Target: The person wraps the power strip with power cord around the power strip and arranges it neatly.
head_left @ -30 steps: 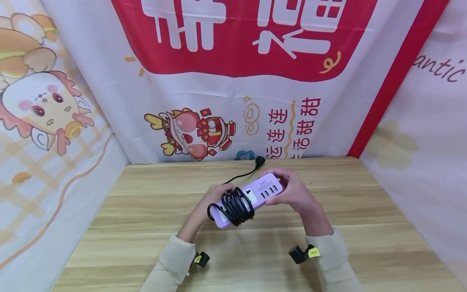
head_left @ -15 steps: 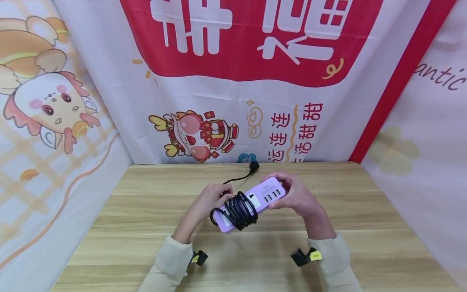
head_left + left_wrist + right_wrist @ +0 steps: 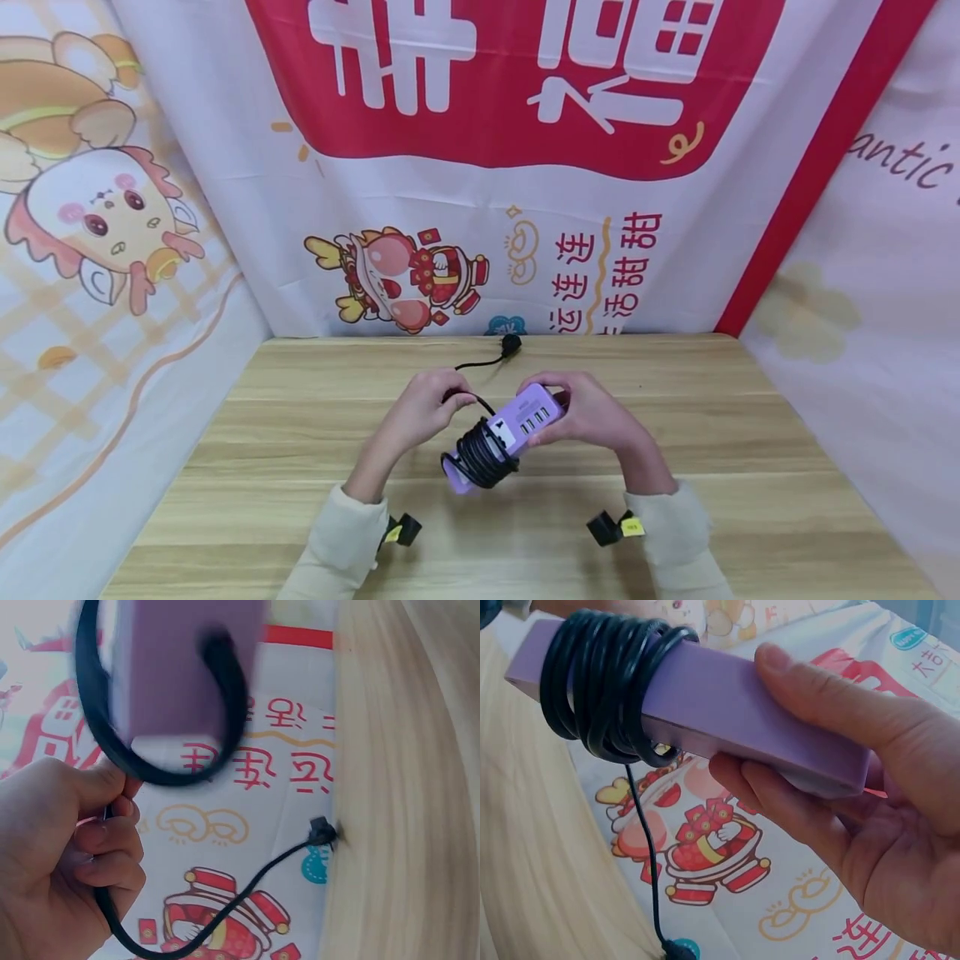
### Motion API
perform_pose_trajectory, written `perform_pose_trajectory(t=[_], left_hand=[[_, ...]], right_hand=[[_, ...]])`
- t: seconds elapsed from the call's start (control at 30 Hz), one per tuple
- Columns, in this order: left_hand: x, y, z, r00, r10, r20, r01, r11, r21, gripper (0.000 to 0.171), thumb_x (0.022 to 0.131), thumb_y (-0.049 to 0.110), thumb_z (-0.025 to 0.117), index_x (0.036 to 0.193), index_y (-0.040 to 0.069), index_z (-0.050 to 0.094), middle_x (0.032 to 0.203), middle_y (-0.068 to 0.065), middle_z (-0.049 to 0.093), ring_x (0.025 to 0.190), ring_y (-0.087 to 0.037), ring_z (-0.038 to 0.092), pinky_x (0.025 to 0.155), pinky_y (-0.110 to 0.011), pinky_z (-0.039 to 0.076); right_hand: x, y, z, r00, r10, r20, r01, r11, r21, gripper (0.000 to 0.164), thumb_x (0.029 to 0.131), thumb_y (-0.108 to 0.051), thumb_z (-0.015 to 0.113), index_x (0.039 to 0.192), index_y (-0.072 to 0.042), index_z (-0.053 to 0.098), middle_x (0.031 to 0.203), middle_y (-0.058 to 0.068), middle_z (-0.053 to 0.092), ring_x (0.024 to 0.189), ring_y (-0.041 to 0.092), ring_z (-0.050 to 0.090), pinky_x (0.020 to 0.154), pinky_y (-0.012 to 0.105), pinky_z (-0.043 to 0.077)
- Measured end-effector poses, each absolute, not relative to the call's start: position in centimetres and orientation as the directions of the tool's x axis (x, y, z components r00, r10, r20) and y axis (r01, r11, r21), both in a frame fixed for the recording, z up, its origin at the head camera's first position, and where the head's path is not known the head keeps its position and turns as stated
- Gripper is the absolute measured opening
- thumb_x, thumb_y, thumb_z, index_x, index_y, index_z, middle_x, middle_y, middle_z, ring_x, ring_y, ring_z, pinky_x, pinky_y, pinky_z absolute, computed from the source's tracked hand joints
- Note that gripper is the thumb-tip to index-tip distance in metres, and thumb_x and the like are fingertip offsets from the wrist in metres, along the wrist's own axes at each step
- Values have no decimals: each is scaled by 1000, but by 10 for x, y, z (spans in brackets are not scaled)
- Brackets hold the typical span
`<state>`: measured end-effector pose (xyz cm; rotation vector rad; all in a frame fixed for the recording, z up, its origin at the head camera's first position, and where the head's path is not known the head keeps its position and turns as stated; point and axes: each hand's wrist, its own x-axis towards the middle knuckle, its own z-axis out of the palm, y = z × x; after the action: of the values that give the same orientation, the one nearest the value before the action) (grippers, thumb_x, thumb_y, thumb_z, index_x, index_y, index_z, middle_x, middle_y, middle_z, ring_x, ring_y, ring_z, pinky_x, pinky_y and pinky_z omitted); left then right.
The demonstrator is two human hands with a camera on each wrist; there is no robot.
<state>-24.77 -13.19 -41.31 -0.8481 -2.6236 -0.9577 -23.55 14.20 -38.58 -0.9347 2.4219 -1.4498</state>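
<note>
A purple power strip [image 3: 537, 410] with USB ports hangs tilted above the table, its far end gripped by my right hand [image 3: 592, 412]. Several turns of black cord [image 3: 482, 457] wrap its lower half. My left hand [image 3: 429, 410] pinches the loose part of that cord, left of the strip. Past the left fingers the cord runs on to a black plug [image 3: 511, 345] near the table's back edge. In the right wrist view the thumb lies along one face of the power strip [image 3: 712, 697], with fingers under the opposite edge.
The wooden table [image 3: 300, 467] reaches back to a printed cloth [image 3: 247, 208] hanging behind it. Cloth panels also stand at the left and right sides. A small black wrist camera [image 3: 405, 529] sits at the left cuff, another wrist camera [image 3: 604, 527] at the right.
My left hand has moved off the wrapped strip and draws a length of cord out to its left. The strip has tilted more steeply, and the plug has shifted left.
</note>
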Motion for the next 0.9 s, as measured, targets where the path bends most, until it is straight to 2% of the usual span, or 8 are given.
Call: perform_pose_trajectory(t=[0.23,0.47,0.67,0.9], left_hand=[[-241,-124,-408,-800,420,428,596,643,481,6,94,12,69,90,10,73,87,0,69,75,-10,59,71,-27,54],[-237,-115,-407,-820,380,427,562,671,483,10,95,7,66,100,4,74,101,-9,74,94,-22,69,86,-40,58],[-240,-112,-412,-846,359,395,523,709,474,19,98,12,63,112,3,73,111,-13,73,104,-26,69,92,-43,57],[-241,-111,-413,-861,333,385,496,720,486,20,97,13,64,112,1,72,108,-15,73,102,-27,68,92,-45,56]], right_hand=[[-237,138,-388,-845,-512,153,-401,420,-814,57,65,-22,94,116,-16,68,104,7,72,84,19,70,71,30,60],[-241,136,-393,-905,-384,185,-374,510,-775,58,66,-25,94,116,-17,68,106,5,72,87,18,67,75,32,59],[-244,134,-397,-925,-293,242,-370,545,-752,63,65,-29,94,121,-15,67,110,7,71,90,20,67,76,33,59],[-246,133,-399,-933,-236,272,-360,575,-735,62,65,-28,95,120,-17,67,108,7,71,86,21,65,71,32,58]])
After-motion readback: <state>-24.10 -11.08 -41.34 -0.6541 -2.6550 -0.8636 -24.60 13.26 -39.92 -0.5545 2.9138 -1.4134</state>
